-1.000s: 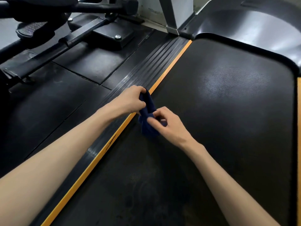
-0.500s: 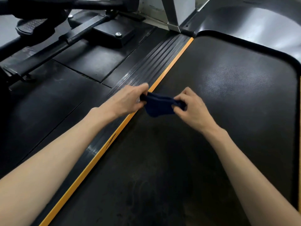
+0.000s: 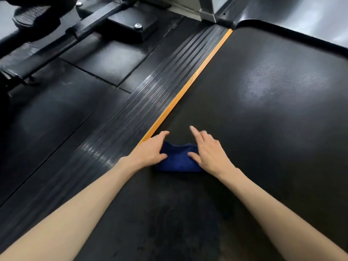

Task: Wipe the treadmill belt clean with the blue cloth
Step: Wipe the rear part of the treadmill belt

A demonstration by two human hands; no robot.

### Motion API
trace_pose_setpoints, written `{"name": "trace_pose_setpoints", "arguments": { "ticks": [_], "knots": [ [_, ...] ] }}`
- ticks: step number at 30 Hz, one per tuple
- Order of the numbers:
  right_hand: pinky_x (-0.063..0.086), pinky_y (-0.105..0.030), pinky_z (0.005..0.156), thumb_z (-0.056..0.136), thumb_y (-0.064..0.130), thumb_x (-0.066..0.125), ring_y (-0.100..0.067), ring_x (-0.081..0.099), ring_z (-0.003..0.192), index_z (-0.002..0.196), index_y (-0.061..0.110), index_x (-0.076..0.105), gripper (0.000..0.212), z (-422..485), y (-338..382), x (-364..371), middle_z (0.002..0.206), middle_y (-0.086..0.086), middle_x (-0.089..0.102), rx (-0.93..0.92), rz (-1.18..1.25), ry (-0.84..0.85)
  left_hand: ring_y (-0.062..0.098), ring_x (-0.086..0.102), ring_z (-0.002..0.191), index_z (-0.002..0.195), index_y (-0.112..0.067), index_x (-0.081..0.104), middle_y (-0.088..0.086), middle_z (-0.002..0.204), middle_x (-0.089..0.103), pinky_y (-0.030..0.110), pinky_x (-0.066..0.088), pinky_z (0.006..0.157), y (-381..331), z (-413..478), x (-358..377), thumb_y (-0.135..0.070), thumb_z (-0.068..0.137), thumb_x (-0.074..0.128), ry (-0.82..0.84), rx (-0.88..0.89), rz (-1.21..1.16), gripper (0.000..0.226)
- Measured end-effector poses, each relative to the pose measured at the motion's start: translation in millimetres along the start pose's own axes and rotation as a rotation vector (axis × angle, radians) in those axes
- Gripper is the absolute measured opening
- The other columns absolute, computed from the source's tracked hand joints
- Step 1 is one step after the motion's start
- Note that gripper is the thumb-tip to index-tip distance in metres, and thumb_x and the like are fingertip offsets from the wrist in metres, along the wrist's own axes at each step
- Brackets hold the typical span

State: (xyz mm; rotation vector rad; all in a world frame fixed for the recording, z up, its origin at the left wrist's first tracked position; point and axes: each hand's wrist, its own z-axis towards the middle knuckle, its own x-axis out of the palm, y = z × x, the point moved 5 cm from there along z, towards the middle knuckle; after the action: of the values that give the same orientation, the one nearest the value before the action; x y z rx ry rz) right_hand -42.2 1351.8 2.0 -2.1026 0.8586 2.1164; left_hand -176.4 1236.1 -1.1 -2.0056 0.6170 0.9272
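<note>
The treadmill belt (image 3: 263, 129) is seen filling the right and lower part of the view, dark and finely textured, with a pale sheen on its far half and a duller, blotched patch near the bottom edge. To its left, black rubber floor mats (image 3: 56, 113) are laid out, divided by seams. Between mats and belt a ribbed side rail (image 3: 150, 95) is run diagonally, edged along the belt by a narrow orange strip (image 3: 188, 91). A glossy motor cover (image 3: 301, 17) is set across the far end of the belt, and the dark frame of a neighbouring machine (image 3: 90, 25) is stood on the mats at upper left, with a silver bolt (image 3: 138, 26) on its base.

Two bare forearms are stretched in from the bottom corners. The blue cloth (image 3: 178, 157) is laid bunched on the belt close to the orange strip, and it is pressed down at both ends. The left hand (image 3: 150, 149) is spread over its left end, fingers straight and thumb on the fabric, so the grip is wide. The right hand (image 3: 209, 149) is placed on the right end with the thumb on the cloth and the index finger raised forward; its grip also appears loose and wide, though the fingers are blurred
</note>
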Motion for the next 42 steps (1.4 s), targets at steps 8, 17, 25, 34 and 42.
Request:
{"name": "trace_pose_setpoints", "arguments": {
  "ticks": [8,17,25,34,42],
  "knots": [
    [0.006,-0.048,0.117,0.098,0.043,0.028,-0.016,0.006,0.146,0.148,0.037,0.020,0.051,10.0,7.9,65.2,0.157,0.011,0.015,-0.750,-0.249,0.239,0.026,0.047,0.120,0.130,-0.012,0.047,0.005,0.138,0.045,0.039,0.041,0.095,50.3,-12.2,-39.2,-0.005,0.087,0.049,-0.321,-0.149,0.216,0.044],
    [0.048,-0.046,0.082,0.089,0.003,0.045,-0.040,0.055,0.107,0.131,0.009,0.053,0.043,94.1,-101.8,-3.2,0.139,-0.012,0.050,-0.138,-0.192,-0.265,0.009,0.026,0.140,0.142,-0.024,0.037,-0.012,0.152,0.026,0.029,0.024,0.114,67.3,-19.8,-33.5,0.007,0.085,0.047,-0.273,-0.163,-0.068,0.066],
    [0.044,-0.034,0.066,0.082,0.003,0.041,-0.027,0.047,0.082,0.122,0.004,0.058,0.043,37.0,88.5,88.3,0.118,-0.015,0.061,-0.229,-0.082,-0.211,0.002,0.022,0.139,0.142,-0.025,0.038,-0.016,0.150,0.027,0.015,0.020,0.109,71.1,-20.0,-33.4,0.011,0.083,0.041,-0.289,-0.193,-0.134,0.069],
    [0.042,-0.043,0.081,0.087,-0.003,0.037,-0.041,0.047,0.100,0.132,0.003,0.050,0.047,126.1,-69.6,2.6,0.138,-0.014,0.049,0.083,-0.263,-0.377,0.005,0.016,0.142,0.145,-0.028,0.030,-0.016,0.153,0.017,0.012,0.017,0.103,69.9,-19.5,-39.0,0.016,0.084,0.033,-0.178,-0.203,-0.121,0.075],
    [0.050,-0.033,0.069,0.092,0.011,0.037,-0.025,0.055,0.083,0.127,0.013,0.053,0.039,-45.2,128.3,103.6,0.132,-0.011,0.056,-0.504,-0.038,-0.072,0.010,0.018,0.142,0.144,-0.030,0.032,-0.015,0.154,0.019,0.026,0.026,0.110,67.4,-20.5,-33.0,0.014,0.083,0.035,-0.227,-0.241,-0.130,0.075]
  ]
}}
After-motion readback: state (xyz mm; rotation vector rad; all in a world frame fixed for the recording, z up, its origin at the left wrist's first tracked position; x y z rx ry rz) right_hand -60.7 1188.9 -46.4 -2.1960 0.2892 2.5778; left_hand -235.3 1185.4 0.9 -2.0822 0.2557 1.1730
